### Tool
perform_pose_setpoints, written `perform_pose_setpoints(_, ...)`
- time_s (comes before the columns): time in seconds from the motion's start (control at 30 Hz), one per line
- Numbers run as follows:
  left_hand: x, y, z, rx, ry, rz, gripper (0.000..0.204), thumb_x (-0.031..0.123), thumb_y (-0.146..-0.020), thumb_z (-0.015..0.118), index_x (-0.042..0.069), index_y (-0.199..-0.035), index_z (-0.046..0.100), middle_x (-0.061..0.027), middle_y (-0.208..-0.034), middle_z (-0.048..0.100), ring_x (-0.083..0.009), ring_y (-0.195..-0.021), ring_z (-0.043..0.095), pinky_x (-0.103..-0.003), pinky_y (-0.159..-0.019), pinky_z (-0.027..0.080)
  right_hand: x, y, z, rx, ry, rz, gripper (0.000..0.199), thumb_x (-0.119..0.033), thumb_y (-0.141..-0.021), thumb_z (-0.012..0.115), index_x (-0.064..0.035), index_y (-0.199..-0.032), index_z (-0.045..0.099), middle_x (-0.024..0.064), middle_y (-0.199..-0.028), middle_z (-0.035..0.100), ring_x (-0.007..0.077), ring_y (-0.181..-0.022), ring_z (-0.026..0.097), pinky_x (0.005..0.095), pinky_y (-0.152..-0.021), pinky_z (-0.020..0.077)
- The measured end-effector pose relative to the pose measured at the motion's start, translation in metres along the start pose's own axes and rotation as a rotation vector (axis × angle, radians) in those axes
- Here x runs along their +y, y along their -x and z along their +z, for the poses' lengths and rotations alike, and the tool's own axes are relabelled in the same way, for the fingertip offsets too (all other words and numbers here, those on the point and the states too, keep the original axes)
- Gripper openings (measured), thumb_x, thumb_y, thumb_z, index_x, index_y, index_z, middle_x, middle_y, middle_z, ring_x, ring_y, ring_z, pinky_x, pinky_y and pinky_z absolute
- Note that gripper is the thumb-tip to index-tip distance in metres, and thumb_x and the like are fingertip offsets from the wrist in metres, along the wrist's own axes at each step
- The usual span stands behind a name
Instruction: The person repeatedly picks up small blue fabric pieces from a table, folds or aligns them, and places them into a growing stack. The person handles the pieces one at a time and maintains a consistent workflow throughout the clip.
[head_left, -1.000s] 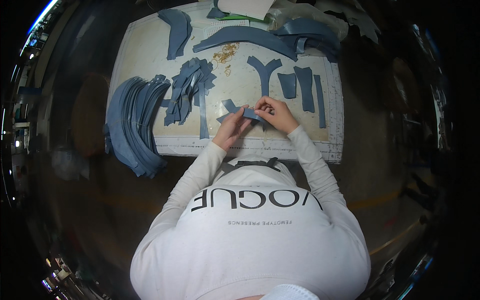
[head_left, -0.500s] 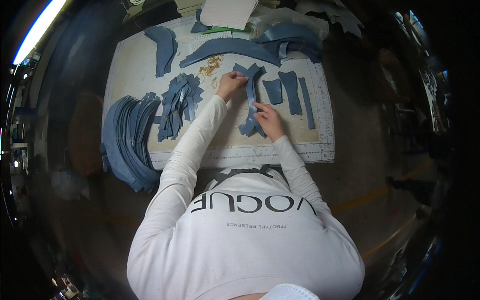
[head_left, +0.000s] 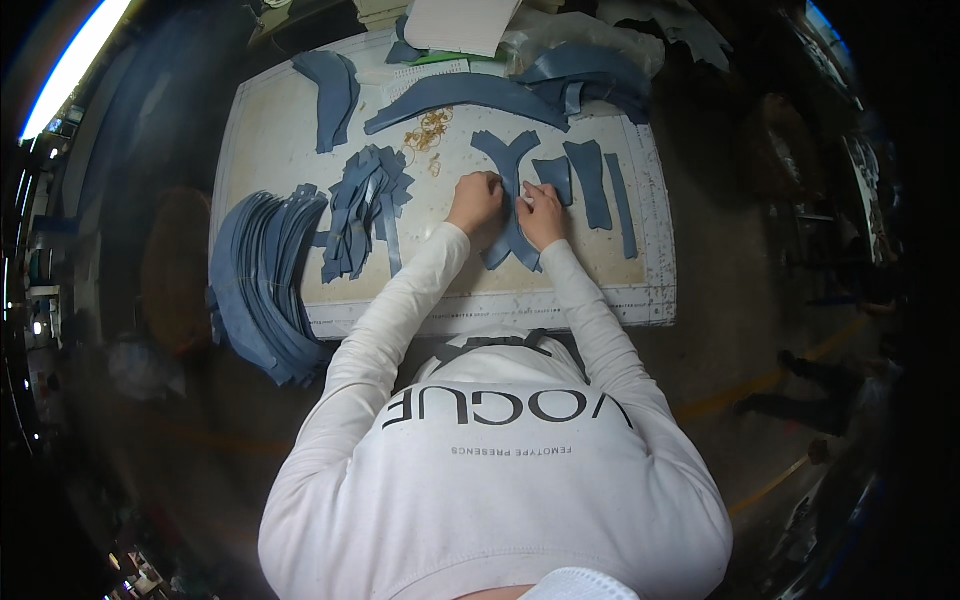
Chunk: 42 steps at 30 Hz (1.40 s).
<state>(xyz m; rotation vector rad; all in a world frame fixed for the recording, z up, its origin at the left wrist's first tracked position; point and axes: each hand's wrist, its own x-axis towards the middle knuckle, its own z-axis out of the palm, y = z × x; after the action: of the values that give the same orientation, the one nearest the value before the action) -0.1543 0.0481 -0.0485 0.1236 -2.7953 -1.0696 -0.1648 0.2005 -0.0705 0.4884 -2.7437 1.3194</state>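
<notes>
Blue leather-like pieces in an X shape [head_left: 513, 240], seemingly a small stack, lie on the white board in front of me. My left hand [head_left: 476, 204] is closed at the left edge of their narrow waist, fingers curled in. From the right side my right hand [head_left: 541, 216] pinches the same waist with bent fingers. The fingertips partly cover the middle of the pieces. Just right of my right hand are a short blue piece [head_left: 555, 181], a longer waisted piece [head_left: 589, 185] and a thin strip [head_left: 622, 205].
At the left a thick fanned stack of curved blue pieces [head_left: 265, 280] overhangs the board [head_left: 440, 315]. A loose pile of blue pieces [head_left: 362, 215] lies beside it. Yellow rubber bands [head_left: 430, 132] sit near a long curved piece [head_left: 465, 98]. Paper sheets [head_left: 460, 25] lie at the back.
My left hand has come down from the upper end of the X-shaped pieces to their waist. My right hand has moved up and slightly right. The pieces' ends look more even.
</notes>
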Motion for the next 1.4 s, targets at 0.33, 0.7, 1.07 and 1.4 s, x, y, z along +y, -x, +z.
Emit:
perform_pose_setpoints(0.33, -0.015, 0.071, -0.091, 0.196, 0.201, -0.225, 0.023, 0.019, -0.086, 0.06, 0.003, -0.103, 0.065, -0.011, -0.082, 0.069, -0.0176, -0.069, 0.069, -0.026, -0.063, 0.052, -0.041, 0.019, -0.015, -0.105, 0.012, -0.179, 0.041, -0.011, -0.075, 0.066, -0.0029, -0.114, 0.058, 0.0148, -0.1, 0.051, 0.0316, -0.095, 0.052, 0.0387, -0.083, 0.0446)
perform_pose_setpoints(0.7, -0.091, 0.189, -0.133, 0.364, 0.054, -0.578, 0.016, 0.015, -0.086, 0.059, 0.003, -0.091, 0.068, -0.005, -0.072, 0.067, -0.0111, -0.066, 0.065, -0.024, -0.061, 0.05, -0.131, 0.045, 0.066, -0.646, -0.04, -0.851, 0.033, -0.01, -0.07, 0.066, -0.0113, -0.103, 0.064, 0.0062, -0.104, 0.053, 0.0253, -0.105, 0.049, 0.037, -0.085, 0.0454)
perform_pose_setpoints(1.07, -0.07, 0.213, -0.113, 0.357, 0.156, -0.594, 0.021, 0.02, -0.089, 0.057, 0.002, -0.089, 0.068, -0.0048, -0.072, 0.067, -0.0122, -0.066, 0.063, -0.025, -0.063, 0.048, -0.141, 0.022, 0.086, -0.917, 0.188, -0.986, 0.018, -0.014, -0.061, 0.067, -0.0105, -0.075, 0.056, 0.0013, -0.076, 0.054, 0.0232, -0.086, 0.053, 0.0361, -0.071, 0.0425)
perform_pose_setpoints(1.4, -0.024, 0.156, -0.11, 0.512, 1.066, -0.36, 0.029, 0.027, -0.093, 0.055, 0.0, -0.102, 0.063, -0.0064, -0.093, 0.065, -0.0128, -0.083, 0.063, -0.026, -0.08, 0.051, -0.156, 0.002, 0.041, -0.598, -0.58, -0.254, 0.015, -0.017, -0.077, 0.071, -0.0043, -0.08, 0.064, 0.0054, -0.071, 0.065, 0.0142, -0.064, 0.062, 0.0249, -0.059, 0.0484)
